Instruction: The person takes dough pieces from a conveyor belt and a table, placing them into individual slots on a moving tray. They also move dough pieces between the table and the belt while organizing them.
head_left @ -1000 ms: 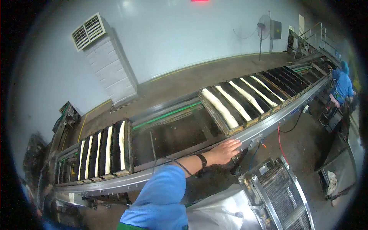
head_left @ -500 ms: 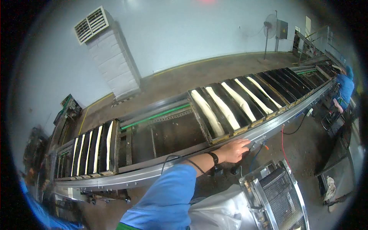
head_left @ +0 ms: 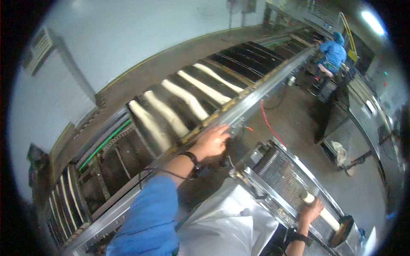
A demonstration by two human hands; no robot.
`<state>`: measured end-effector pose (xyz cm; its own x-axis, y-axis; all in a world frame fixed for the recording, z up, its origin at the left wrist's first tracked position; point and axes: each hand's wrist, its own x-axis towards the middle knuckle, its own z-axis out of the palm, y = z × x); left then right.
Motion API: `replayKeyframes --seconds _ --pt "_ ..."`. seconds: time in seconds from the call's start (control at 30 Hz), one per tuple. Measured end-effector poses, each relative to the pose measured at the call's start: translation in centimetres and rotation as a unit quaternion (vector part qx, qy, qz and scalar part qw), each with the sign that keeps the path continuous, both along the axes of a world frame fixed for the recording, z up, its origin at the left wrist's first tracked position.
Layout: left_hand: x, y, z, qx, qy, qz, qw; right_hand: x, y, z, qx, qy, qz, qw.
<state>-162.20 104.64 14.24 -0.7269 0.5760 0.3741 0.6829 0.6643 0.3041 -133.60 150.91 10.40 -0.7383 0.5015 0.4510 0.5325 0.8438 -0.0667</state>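
Note:
My left hand [head_left: 213, 141] lies on the metal rail [head_left: 242, 116] of the long conveyor, fingers stretched out and holding nothing. Beside it are black baking trays [head_left: 199, 109] with long pale dough strips [head_left: 186, 100] in their channels. Lower right, my right hand [head_left: 312, 209] has its fingers around a dough roll [head_left: 329, 220] on a small mesh belt [head_left: 282, 175]. Both ends of the roll show past the hand, whose grasp partly covers its middle.
Farther along the conveyor, a person in blue [head_left: 333, 53] stands by trays without dough [head_left: 247, 59]. A metal table [head_left: 367, 115] is at right, with a pale cloth [head_left: 340, 153] below it. A red hose [head_left: 268, 121] hangs beside the conveyor.
The view has swung right and down. My right hand, out of sight before, now appears with the dough roll on the mesh belt. My left hand remains at the rail.

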Motion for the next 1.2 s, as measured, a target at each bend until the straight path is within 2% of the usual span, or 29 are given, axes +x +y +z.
replayKeyframes --seconds 0.1,0.17,0.23,0.3,0.33,0.43,0.57,0.67,0.7,0.73,0.77,0.8,0.83,0.9,0.97,1.03,1.1,1.17,1.2 --pt "0.4 -0.4 1.0 0.022 0.001 -0.025 0.999 -0.3 -1.0 -0.5 0.042 -0.043 0.009 0.998" --pt "0.6 -0.2 1.9 0.01 -0.018 -0.019 1.0 -1.1 -4.2 2.2 0.015 -0.035 0.016 0.999" --pt "0.2 -0.4 1.3 0.013 -0.013 -0.012 1.0 -2.0 -5.5 2.4 0.015 -0.086 -0.004 0.996" --pt "-0.8 -0.2 0.7 0.007 -0.016 -0.014 1.0 -3.6 -8.0 4.7 -0.01 -0.115 0.014 0.993" --pt "0.5 0.0 2.7 -0.008 -0.031 -0.007 0.999 -3.0 -8.3 6.0 -0.016 -0.138 0.017 0.99" --pt "-0.4 0.6 2.4 0.002 -0.032 -0.019 0.999 -4.7 -9.2 7.1 -0.022 -0.182 0.018 0.983" --pt "0.6 -0.4 3.0 0.001 -0.022 -0.024 0.999 -4.1 -11.2 6.6 -0.021 -0.143 0.011 0.989" --pt "0.2 0.3 4.7 -0.01 -0.016 -0.015 1.0 -6.6 -10.4 6.9 -0.123 -0.119 -0.038 0.985" --pt "1.4 -0.2 4.2 -0.013 -0.016 -0.009 1.0 -6.4 -9.2 6.7 -0.222 -0.063 0.003 0.973" --pt "1.4 -0.4 4.0 -0.01 -0.018 -0.019 1.0 -7.6 -7.0 5.9 -0.209 0.027 0.028 0.977" --pt "1.3 -1.0 3.7 -0.006 -0.016 -0.027 0.999 -8.8 -5.2 6.9 -0.271 0.101 0.073 0.954" --pt "0.7 -0.9 3.4 -0.008 -0.025 -0.023 0.999 -10.3 -6.0 11.9 -0.389 0.191 0.135 0.891" --pt "0.7 -1.0 3.1 -0.012 -0.031 -0.02 0.999 -11.3 -4.8 14.9 -0.399 0.213 0.163 0.877" --pt "0.9 -1.3 3.2 -0.01 -0.043 -0.022 0.999 -13.0 -7.4 22.4 -0.51 0.32 0.219 0.768" --pt "0.9 -1.2 2.9 -0.006 -0.032 -0.019 0.999 -14.2 -11.6 29.9 -0.605 0.334 0.259 0.675" --pt "0.8 -1.0 2.6 -0.002 -0.029 -0.019 0.999 -15.3 -15.0 34.0 -0.641 0.322 0.385 0.58" --pt "0.6 -1.0 2.6 0.002 -0.03 -0.022 0.999 -16.9 -17.4 34.7 -0.735 0.271 0.469 0.408" --pt "0.9 -1.2 2.8 0.008 -0.038 -0.022 0.999 -16.9 -20.3 34.8 -0.703 0.239 0.533 0.406" --pt "0.8 -1.1 2.7 0.008 -0.039 -0.024 0.999 -17.2 -20.3 34.1 -0.657 0.226 0.568 0.441"
